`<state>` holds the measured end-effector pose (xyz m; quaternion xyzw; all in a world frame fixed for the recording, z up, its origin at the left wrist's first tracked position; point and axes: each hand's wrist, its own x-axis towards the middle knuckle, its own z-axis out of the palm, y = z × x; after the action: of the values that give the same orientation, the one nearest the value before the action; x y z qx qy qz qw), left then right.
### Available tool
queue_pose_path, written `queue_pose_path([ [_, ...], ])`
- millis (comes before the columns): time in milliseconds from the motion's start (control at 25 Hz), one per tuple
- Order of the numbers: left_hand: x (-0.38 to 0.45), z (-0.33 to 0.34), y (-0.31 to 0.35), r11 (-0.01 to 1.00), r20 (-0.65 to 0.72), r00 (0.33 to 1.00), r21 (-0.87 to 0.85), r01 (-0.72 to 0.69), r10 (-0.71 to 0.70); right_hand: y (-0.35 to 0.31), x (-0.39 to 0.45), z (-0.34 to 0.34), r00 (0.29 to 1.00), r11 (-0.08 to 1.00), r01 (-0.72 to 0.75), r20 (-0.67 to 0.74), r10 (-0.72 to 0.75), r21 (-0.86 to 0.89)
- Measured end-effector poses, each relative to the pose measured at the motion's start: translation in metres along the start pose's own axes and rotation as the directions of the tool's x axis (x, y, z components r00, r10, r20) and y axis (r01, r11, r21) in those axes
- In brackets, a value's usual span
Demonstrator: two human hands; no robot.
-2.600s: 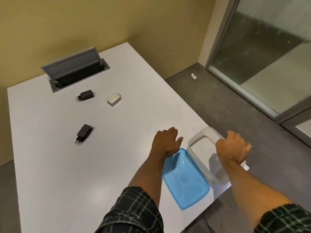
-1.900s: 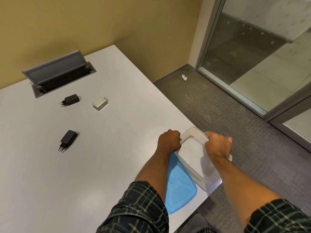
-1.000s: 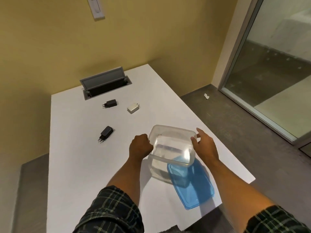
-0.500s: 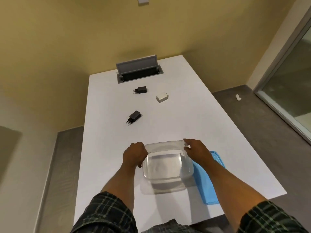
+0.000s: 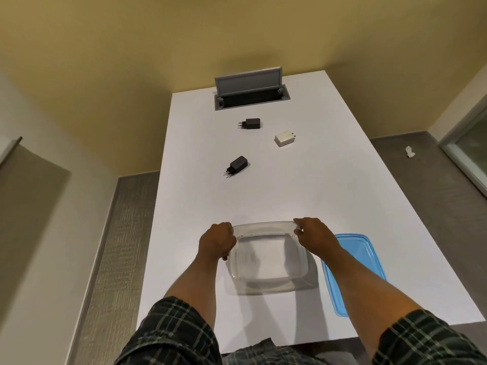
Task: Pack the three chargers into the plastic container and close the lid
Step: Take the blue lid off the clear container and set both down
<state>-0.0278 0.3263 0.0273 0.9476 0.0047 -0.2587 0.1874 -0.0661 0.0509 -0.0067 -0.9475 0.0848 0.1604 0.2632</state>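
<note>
The clear plastic container [image 5: 266, 279] rests on the white table [image 5: 303, 196] near its front edge, with nothing inside. My left hand [image 5: 217, 242] grips its left rim and my right hand [image 5: 313, 233] grips its far right corner. The blue lid [image 5: 355, 259] lies flat on the table just right of the container, partly under my right forearm. Three chargers lie farther back: a black charger [image 5: 237, 165] at centre-left, a second black charger [image 5: 251, 123] behind it, and a white charger [image 5: 284, 138] to the right.
An open grey cable hatch [image 5: 250, 92] is set into the table's far end, by the yellow wall. Grey carpet lies to both sides of the table, with a small white scrap [image 5: 409, 152] on the floor at right and a glass door at far right.
Both hands carried the container from the table's right edge, off the lid, to the middle front of the table and set it down. The lid now lies to its right.
</note>
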Motion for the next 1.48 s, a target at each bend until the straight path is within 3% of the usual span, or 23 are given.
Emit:
queue_pose_path([
  [560,-0.01,0.01,-0.011,0.999,0.051,0.998,-0.027,0.029,-0.028,-0.006,-0.007,0.009,0.998,0.997,-0.043,0.031,0.045,-0.071],
  [680,-0.01,0.01,-0.014,0.999,0.041,0.999,-0.042,0.02,-0.018,-0.008,-0.006,0.009,0.999,0.984,-0.016,0.031,0.022,-0.177],
  [840,-0.005,0.009,-0.019,0.999,-0.031,1.0,0.045,0.003,-0.002,-0.014,0.0,0.004,0.998,0.946,-0.034,-0.067,0.013,-0.321],
  [1080,0.018,-0.002,-0.016,0.995,-0.182,0.98,0.083,-0.06,0.075,-0.037,0.03,-0.012,0.964,0.941,0.025,-0.242,-0.113,-0.338],
  [1280,0.052,-0.019,-0.004,0.987,-0.261,0.954,0.094,-0.129,0.15,-0.046,0.064,-0.019,0.977,0.938,0.045,-0.181,-0.114,-0.344],
  [1480,0.092,-0.029,0.005,0.978,-0.283,0.94,0.141,-0.154,0.189,-0.043,0.099,-0.012,0.997,0.967,-0.022,-0.073,0.004,-0.255],
])
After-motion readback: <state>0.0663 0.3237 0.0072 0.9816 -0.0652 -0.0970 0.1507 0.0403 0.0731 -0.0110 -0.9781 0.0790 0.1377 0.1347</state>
